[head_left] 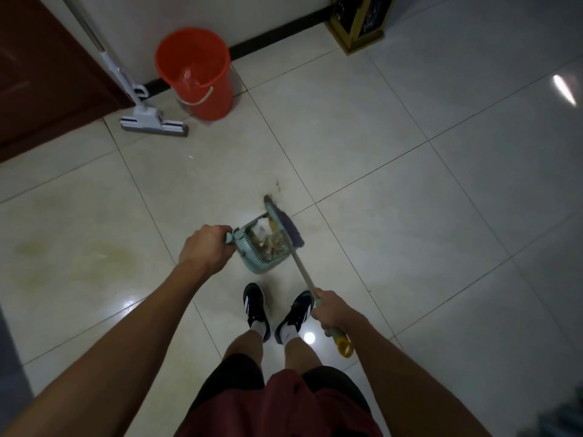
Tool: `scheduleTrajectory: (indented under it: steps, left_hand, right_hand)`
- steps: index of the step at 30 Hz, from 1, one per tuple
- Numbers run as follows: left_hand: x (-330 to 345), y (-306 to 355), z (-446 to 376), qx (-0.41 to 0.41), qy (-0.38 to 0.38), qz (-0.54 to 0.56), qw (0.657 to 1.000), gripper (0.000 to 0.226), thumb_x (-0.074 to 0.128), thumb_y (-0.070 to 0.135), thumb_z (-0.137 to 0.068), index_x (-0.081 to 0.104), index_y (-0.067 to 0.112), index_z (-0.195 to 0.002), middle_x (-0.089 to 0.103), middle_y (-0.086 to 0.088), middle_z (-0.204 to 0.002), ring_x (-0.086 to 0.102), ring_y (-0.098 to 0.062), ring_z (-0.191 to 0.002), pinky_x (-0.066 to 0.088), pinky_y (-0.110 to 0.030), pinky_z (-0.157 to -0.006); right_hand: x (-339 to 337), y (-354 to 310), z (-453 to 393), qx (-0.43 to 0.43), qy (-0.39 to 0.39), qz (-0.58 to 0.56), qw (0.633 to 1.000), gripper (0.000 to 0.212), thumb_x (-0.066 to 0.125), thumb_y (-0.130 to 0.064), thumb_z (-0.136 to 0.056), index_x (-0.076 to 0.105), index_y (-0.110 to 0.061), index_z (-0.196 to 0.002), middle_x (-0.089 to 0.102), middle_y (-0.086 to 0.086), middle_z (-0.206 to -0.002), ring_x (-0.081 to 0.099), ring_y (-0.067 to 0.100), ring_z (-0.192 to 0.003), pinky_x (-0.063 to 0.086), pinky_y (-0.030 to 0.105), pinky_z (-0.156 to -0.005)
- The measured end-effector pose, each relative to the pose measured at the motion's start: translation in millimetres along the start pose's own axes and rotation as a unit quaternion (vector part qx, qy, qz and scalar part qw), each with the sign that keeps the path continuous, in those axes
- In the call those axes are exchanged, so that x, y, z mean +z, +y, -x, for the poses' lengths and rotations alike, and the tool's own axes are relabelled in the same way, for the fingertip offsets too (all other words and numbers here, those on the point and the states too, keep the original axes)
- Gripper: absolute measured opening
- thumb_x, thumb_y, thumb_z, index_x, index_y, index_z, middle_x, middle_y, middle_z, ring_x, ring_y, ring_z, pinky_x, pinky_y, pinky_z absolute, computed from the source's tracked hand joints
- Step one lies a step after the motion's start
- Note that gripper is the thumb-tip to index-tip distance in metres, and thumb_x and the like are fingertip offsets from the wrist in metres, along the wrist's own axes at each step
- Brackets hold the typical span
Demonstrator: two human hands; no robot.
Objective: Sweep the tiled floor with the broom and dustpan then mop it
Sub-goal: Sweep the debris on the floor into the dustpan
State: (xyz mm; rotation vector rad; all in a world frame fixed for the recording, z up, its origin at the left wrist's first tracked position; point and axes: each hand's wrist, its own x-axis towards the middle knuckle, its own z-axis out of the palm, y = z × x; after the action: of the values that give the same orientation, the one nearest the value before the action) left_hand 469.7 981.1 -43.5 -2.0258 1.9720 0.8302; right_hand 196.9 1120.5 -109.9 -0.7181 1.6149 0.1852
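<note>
- The left hand (205, 247) is closed around the handle of the teal dustpan (263, 247), which stands on the tiled floor (410, 184) in front of the feet.
- The right hand (329, 310) grips the broom (285, 227) handle; its purple bristles touch the pan's mouth.
- Paper scraps (268, 239) already lie inside, so the sweeping step looks nearly finished.
- Next comes the mop (154, 121) beside the red bucket (197, 72), so both hands must first put down the tools.

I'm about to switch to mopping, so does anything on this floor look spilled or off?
Yes. A yellowish stain spreads over the tiles left of the dustpan. A few dark specks lie just beyond the broom. Nothing looks damaged.
</note>
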Motion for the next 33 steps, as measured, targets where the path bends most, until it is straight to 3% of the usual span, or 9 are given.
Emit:
scheduleTrajectory:
  steps: [11, 18, 33]
  left_hand:
    - [-18, -25, -4, 0.003, 0.002, 0.049, 0.999, 0.012, 0.063, 0.031, -0.089, 0.072, 0.024, -0.092, 0.07, -0.009, -0.088, 0.065, -0.035, -0.08, 0.055, -0.038, -0.069]
    - [-49, -50, 0, -0.023, 0.028, 0.093, 0.995, 0.01, 0.065, 0.029, -0.087, 0.072, 0.023, -0.089, 0.071, -0.009, -0.085, 0.065, -0.036, -0.079, 0.053, -0.035, -0.066]
    - [-114, -30, -27, -0.057, 0.111, 0.099, 0.987, 0.01, 0.065, 0.032, -0.088, 0.072, 0.025, -0.088, 0.07, -0.003, -0.08, 0.064, -0.03, -0.074, 0.054, -0.035, -0.066]
  right_hand:
    - [-11, -29, 53, -0.001, -0.018, -0.012, 1.0, 0.052, 0.05, 0.002, -0.086, 0.047, -0.009, -0.137, 0.052, 0.012, -0.078, 0.048, 0.014, -0.051, 0.045, 0.026, -0.044]
    - [-36, -60, 73, 0.005, 0.009, -0.02, 1.0, 0.077, 0.05, 0.005, -0.082, 0.034, -0.019, -0.153, 0.05, 0.011, -0.07, 0.042, 0.013, -0.045, 0.038, 0.025, -0.041]
    - [-103, -148, 48, -0.075, 0.041, -0.089, 0.992, 0.073, 0.051, 0.003, -0.083, 0.04, -0.026, -0.149, 0.048, 0.009, -0.065, 0.04, 0.014, -0.043, 0.036, 0.022, -0.043]
